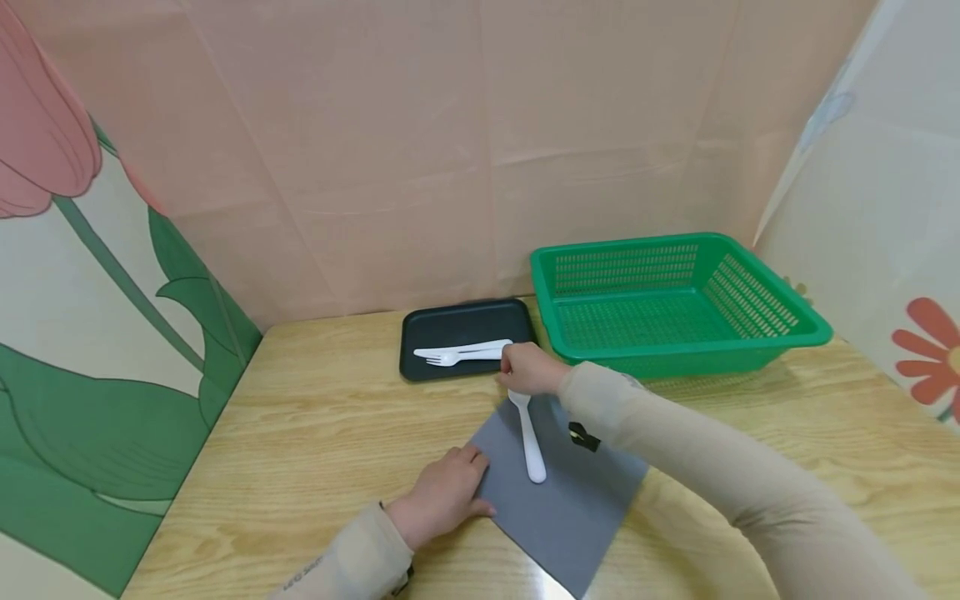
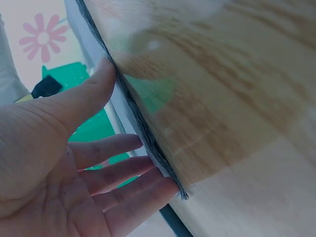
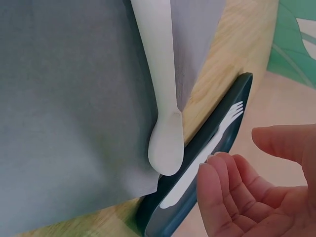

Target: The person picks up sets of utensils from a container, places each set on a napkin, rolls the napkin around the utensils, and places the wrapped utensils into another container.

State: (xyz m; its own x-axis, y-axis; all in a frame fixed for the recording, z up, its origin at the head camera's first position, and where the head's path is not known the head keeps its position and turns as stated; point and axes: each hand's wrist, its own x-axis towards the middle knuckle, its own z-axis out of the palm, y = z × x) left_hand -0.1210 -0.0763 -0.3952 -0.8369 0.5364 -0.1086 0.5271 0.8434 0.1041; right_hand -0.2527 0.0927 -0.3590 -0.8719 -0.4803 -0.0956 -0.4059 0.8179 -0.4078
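napkin (image 1: 570, 512) on wood-grain table (image 1: 322, 417), pinkish wall (image 1: 360, 167), tulip print (image 1: 45, 125)

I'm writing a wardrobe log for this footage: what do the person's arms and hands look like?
The left hand and right hand are ungloved. Both sleeves are long and beige; the left sleeve bears dark lettering, too small to read. Under the right sleeve, near the wrist, sits a black piece with a yellowish patch.
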